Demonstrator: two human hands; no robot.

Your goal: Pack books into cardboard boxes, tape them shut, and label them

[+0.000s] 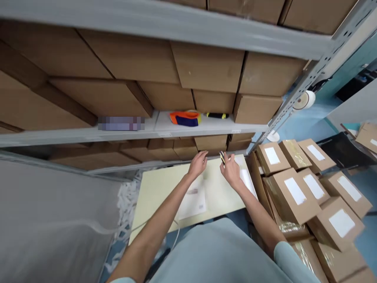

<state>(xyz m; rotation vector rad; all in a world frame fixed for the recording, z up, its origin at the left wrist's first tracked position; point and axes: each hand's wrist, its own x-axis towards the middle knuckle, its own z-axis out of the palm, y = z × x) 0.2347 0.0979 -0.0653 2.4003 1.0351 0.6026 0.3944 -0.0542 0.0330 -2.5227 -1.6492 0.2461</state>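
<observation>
A slim black-and-yellow tool (222, 158) sits just below and right of the frame's centre, gripped by the right hand (230, 169) with its tip protruding, seemingly for control. The left hand (198, 165), loosely open and apparently empty, hovers over the bench (159, 188); labelled boxes (294, 191) crowd lower right, probably stacked to save room.

Matt cardboard boxes (207, 67), glossy plastic tape (291, 227), smooth metal shelf (176, 27), smooth counter (159, 188), smooth paper sheet (191, 204), matt cloth shirt (224, 251).
</observation>
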